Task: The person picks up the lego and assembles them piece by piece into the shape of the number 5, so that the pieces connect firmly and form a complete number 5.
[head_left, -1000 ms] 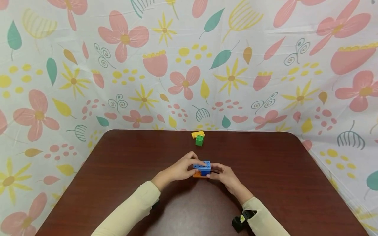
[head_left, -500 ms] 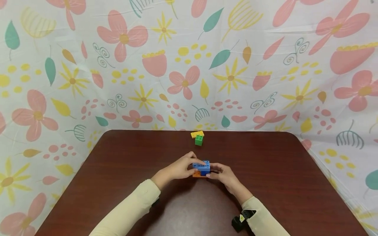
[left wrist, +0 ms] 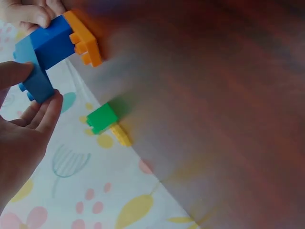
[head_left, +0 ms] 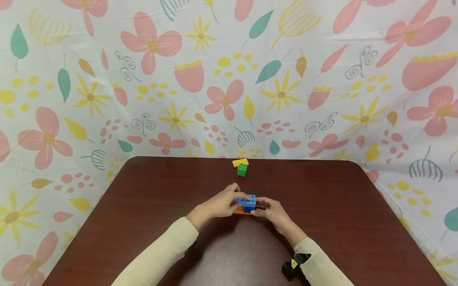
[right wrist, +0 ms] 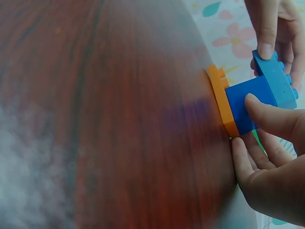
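Observation:
On the table, in the head view, stands a small stack of toy building bricks between both hands. At its bottom lies an orange plate (right wrist: 221, 102) with studs showing at one end. A dark blue brick (right wrist: 240, 98) sits on that plate. Across the top runs a lighter blue brick (left wrist: 40, 78), which overhangs the dark blue one toward the left. My left hand (head_left: 220, 203) pinches the overhanging end between thumb and fingers. My right hand (head_left: 276, 216) holds the dark blue brick from the right, thumb on its near side, with fingertips down by the orange plate.
Beyond the stack, near the far table edge, are a green brick (head_left: 242, 170) and a yellow plate (head_left: 240, 162) right behind it. The brown table (head_left: 161, 182) meets a flower-print cloth (head_left: 286, 131) at the back. A black wrist camera (head_left: 290, 270) hangs below the right sleeve.

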The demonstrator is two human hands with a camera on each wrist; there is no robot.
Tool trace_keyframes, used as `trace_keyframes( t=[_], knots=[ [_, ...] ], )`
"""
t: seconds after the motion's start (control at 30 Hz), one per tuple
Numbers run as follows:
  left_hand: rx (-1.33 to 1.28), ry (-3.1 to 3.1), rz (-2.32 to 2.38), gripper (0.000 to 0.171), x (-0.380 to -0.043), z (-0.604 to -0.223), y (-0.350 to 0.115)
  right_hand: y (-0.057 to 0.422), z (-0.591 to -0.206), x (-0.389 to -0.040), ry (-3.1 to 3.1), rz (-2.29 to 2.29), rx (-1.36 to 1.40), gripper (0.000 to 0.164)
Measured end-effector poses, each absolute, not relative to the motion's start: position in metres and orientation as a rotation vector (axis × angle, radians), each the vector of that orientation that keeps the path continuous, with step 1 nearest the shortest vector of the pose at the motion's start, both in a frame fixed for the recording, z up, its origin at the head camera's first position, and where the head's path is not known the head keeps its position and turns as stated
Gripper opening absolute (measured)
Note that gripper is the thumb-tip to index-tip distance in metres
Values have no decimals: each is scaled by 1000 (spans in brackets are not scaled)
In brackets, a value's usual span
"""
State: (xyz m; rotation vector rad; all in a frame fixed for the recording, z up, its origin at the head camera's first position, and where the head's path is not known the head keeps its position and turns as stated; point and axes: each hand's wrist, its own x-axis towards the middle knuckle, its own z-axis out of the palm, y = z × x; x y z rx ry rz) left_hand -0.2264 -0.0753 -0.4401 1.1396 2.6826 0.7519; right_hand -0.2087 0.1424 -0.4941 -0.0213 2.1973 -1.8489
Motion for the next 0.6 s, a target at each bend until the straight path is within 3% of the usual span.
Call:
trace_keyframes(
  t=[0.6],
  knots=[
    [1156,2711,789,39,-221,-443,-78,141,-494,-208,2205,-1856,-5,43]
  ],
)
